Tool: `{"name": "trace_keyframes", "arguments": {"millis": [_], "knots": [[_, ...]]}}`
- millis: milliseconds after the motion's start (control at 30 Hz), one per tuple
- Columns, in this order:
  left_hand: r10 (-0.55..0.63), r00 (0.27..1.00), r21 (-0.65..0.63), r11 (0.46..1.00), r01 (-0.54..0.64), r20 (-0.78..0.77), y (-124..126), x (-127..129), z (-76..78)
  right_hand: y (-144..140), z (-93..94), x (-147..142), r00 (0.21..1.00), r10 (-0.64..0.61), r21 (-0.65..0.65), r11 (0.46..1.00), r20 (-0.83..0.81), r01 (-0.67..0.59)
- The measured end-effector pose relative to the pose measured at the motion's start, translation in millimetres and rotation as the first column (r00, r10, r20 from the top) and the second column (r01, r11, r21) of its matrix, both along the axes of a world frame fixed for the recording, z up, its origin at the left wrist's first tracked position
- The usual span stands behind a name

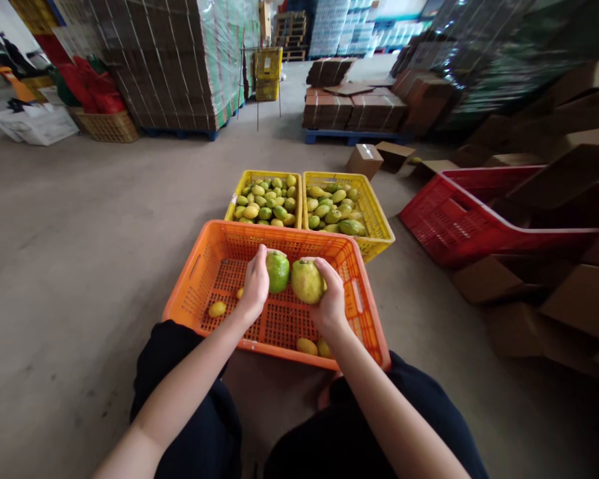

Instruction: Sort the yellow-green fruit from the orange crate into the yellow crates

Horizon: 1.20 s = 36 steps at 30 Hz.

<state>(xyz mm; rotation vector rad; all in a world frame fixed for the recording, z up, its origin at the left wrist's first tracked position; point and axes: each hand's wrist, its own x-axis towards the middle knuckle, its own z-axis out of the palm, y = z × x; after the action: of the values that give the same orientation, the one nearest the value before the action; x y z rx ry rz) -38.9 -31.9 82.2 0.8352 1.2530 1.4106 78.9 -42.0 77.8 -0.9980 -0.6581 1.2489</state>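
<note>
My left hand [256,283] is closed around a shiny green lemon-like fruit [278,272], its stem end facing up. In my right hand [332,297] is a dull yellow-green lemon-like fruit [307,281]. Both are held side by side, slightly apart, above an orange plastic crate [284,230]. On the crate's slatted floor lie a small yellow fruit [217,309] at the left and another yellow fruit [307,346] near the front edge. A further one [324,348] is partly hidden by my right forearm.
Behind stand two yellow crates of green and yellow fruit, the left crate [300,199] and the right crate [378,216]. A red crate [444,219] and loose cardboard boxes [586,299] are on the right. Wrapped stacks [154,66] and a blue pallet [349,137] stand farther back.
</note>
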Motion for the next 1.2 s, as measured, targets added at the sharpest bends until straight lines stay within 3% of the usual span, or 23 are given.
{"name": "trace_keyframes", "arguments": {"millis": [467, 967, 1200], "knots": [[-0.19, 0.939, -0.099, 0.969, 0.226, 0.288, -1.6, -7.4, 11.7, 0.4, 8.0, -6.0, 0.995, 0.028, -0.062, 0.998, -0.091, -0.033], [-0.055, 0.843, -0.199, 0.962, 0.189, 0.536, -0.5, -8.3, 15.4, -2.6, 19.4, -6.4, 0.951, -0.013, -0.229, 0.972, -0.307, -0.061], [0.026, 0.848, -0.213, 0.972, 0.103, 0.53, 0.7, -7.9, 11.0, 1.8, 7.9, -4.3, 0.975, -0.069, -0.159, 0.987, -0.209, 0.036]]}}
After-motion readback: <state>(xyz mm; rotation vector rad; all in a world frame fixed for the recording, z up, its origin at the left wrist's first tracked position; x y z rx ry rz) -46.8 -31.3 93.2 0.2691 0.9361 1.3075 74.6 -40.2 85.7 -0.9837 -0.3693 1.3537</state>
